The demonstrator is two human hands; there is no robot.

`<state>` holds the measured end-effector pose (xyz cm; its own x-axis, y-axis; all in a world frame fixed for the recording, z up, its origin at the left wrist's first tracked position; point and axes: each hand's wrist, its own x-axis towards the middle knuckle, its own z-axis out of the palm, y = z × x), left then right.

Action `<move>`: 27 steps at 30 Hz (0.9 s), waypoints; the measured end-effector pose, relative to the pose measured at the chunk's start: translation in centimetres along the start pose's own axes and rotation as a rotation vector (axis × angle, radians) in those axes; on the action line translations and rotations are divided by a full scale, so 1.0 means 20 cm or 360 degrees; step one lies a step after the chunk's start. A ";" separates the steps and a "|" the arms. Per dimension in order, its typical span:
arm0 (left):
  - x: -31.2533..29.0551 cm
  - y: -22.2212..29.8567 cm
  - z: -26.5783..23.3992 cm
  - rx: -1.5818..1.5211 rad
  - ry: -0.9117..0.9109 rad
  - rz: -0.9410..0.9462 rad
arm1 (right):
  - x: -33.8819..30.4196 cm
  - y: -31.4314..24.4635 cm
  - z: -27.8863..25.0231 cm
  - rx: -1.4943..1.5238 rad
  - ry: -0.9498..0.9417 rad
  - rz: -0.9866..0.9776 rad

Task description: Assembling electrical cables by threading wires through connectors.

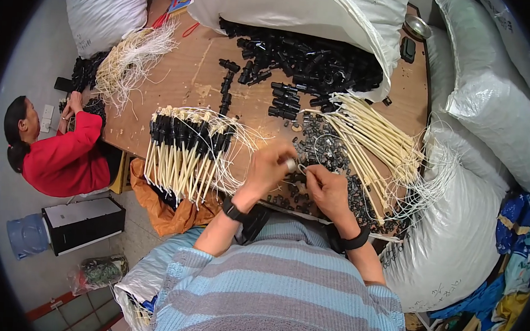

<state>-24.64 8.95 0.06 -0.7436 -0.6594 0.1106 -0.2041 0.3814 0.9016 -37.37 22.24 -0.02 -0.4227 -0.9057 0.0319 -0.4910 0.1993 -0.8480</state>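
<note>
My left hand (pixel 271 164) is closed at the fingertips beside a small pale piece (pixel 291 165), slightly blurred. Close to it, my right hand (pixel 330 194) pinches a thin pale loop (pixel 302 168), too small to name surely. Both hands are over the table's near edge, above a spread of small dark pieces (pixel 329 151). Left of my left hand lies a row of cream sticks with black fittings (pixel 185 136) and white strings at their far ends. Beyond my right hand, bare cream sticks (pixel 376 139) lie in a bundle with white strings (pixel 428 181).
Black plastic fittings (pixel 308 62) spill from a big white sack (pixel 299 10) at the back. Stuffed white sacks (pixel 449 237) crowd the right side. A person in red (pixel 71 153) works at the left table end, near a stringy bundle (pixel 128 66). An orange cloth (pixel 171 214) hangs by the near edge.
</note>
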 end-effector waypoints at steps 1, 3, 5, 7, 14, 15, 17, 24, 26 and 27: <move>0.04 -0.01 0.01 0.0144 0.0102 -0.0375 | 0.00 0.03 0.01 0.0023 0.0068 -0.0035; 0.16 -0.08 0.04 0.0431 0.0255 -0.0278 | -0.02 0.05 0.01 0.0048 0.0092 0.0001; 0.25 -0.16 0.05 0.0717 0.0420 -0.0175 | -0.02 0.06 0.01 0.0073 0.0113 0.0028; 0.31 -0.21 0.06 0.0978 0.0398 -0.0018 | -0.02 0.06 0.00 0.0125 0.0160 0.0093; 0.22 -0.12 0.02 -0.0297 -0.0001 -0.0775 | 0.00 0.11 -0.05 0.0442 0.0295 0.0543; 0.17 -0.07 0.07 -0.0443 -0.0023 -0.0605 | 0.02 0.17 -0.02 0.0467 0.0327 0.0518; 0.10 0.03 0.13 -0.0582 -0.0023 -0.0442 | 0.05 0.17 0.00 0.0491 0.0266 0.0483; 0.08 0.14 0.17 -0.0127 0.0154 0.0000 | 0.07 0.10 -0.04 0.1233 0.0049 0.0550; 0.08 0.13 0.17 -0.0090 0.0160 0.0059 | 0.06 0.06 -0.05 0.1106 0.0114 0.0548; 0.08 0.12 0.18 -0.0129 0.0232 0.0042 | 0.06 0.07 -0.04 0.1027 0.0136 0.0436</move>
<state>-28.66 11.20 0.93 -0.6466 -0.7390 0.1892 -0.1290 0.3503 0.9277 -39.16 21.80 -0.75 -0.5376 -0.8169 -0.2087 0.1800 0.1306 -0.9750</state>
